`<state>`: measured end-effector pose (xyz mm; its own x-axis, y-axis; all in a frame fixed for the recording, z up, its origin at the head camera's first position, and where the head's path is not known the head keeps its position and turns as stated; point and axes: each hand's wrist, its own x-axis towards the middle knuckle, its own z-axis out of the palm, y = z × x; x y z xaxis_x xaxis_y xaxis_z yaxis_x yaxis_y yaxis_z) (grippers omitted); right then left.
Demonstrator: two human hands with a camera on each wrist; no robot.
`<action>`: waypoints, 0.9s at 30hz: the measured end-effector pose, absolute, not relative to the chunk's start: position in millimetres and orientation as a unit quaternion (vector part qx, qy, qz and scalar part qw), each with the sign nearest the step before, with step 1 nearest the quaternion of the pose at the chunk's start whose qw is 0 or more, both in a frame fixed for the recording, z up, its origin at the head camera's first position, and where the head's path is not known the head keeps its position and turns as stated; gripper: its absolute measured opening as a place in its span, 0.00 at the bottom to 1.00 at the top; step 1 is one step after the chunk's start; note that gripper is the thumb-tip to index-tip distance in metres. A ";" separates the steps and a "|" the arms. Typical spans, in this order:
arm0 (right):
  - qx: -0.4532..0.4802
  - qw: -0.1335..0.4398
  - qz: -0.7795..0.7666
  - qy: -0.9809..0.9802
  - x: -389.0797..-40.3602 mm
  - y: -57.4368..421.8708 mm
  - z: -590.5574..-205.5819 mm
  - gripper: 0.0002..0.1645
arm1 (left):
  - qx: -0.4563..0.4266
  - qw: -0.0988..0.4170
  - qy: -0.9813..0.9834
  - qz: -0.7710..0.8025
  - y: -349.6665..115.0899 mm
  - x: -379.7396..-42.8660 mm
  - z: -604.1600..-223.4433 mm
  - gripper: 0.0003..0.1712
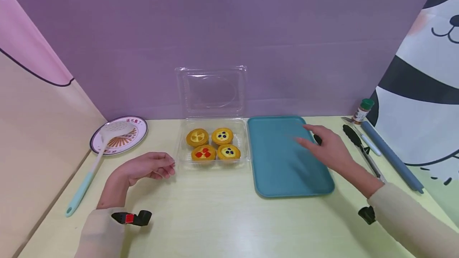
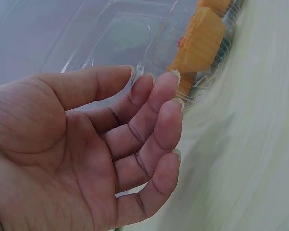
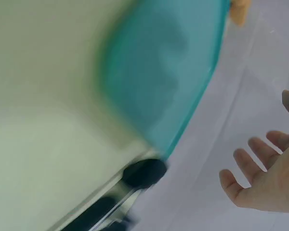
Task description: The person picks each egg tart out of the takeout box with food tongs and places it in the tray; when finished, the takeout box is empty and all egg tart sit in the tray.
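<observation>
My left hand (image 1: 147,166) is beside the left edge of a clear plastic clamshell box (image 1: 183,158), its fingers loosely bent and holding nothing. In the left wrist view the thumb and fingertips overlap the box edge; whether they touch it I cannot tell. The box's lid (image 1: 215,92) stands raised at the back. Inside sit several egg tarts, one topped with red pieces (image 1: 203,153) and others with dark dots (image 1: 222,135). Over the right side of a teal tray (image 1: 283,166) hovers my right hand (image 1: 330,150), thumb and fingers spread, holding nothing.
At the left, a pale skimmer with a mint handle (image 1: 80,194) lies across a patterned plate (image 1: 141,130). Right of the tray lie black-tipped tongs (image 1: 363,150), a white-handled utensil (image 1: 371,145) and a blue-grey rod (image 1: 392,156). A green-capped jar (image 1: 362,111) stands behind them.
</observation>
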<state>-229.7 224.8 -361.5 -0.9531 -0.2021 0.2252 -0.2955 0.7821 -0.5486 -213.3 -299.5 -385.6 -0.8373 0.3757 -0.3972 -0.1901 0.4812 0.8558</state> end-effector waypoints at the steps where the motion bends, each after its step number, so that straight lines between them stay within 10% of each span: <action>1: 0.125 0.081 0.299 -0.943 -225.5 233.8 -363.7 0.40 | 0.058 0.280 0.814 0.506 -299.6 -213.2 -386.2 0.22; 10: 0.066 0.122 0.245 -0.960 -205.4 311.5 -389.8 0.55 | 0.058 0.283 0.810 0.511 -301.3 -214.0 -388.7 0.22; 27: -0.051 0.006 0.236 -0.970 -212.9 345.3 -402.3 0.77 | 0.064 0.288 0.805 0.515 -301.4 -214.2 -386.3 0.21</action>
<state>-212.9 345.3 -402.3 -0.9947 0.1023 -0.0131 0.0969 0.8834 -0.4585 -214.2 -301.4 -386.3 -0.8257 0.4001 -0.3977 -0.1930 0.4622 0.8655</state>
